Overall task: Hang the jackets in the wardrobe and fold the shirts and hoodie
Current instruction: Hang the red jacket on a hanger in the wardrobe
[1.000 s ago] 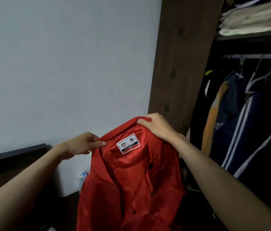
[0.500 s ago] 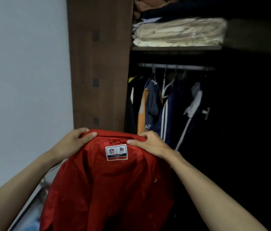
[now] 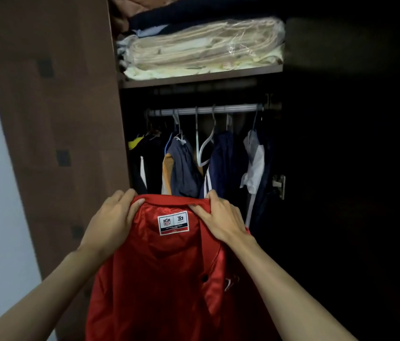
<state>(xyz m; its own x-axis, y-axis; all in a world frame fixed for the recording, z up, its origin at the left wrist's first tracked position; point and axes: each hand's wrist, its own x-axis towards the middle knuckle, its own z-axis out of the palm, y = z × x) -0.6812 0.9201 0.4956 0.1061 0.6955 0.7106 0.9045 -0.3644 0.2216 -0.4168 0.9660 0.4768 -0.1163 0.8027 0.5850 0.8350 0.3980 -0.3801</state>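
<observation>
Both grips, left hand (image 3: 114, 217) and right hand (image 3: 221, 219), are pinching the red jacket (image 3: 169, 279) collar before the wardrobe rail (image 3: 206, 110).

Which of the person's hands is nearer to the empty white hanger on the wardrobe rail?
Right. The right hand grips the red jacket collar almost directly below the empty white hanger; the left hand grips it further left.

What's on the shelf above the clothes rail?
On the shelf: a plastic-wrapped cream bedding bundle, with dark folded fabric stacked on top. Whatever is behind them is hidden.
</observation>
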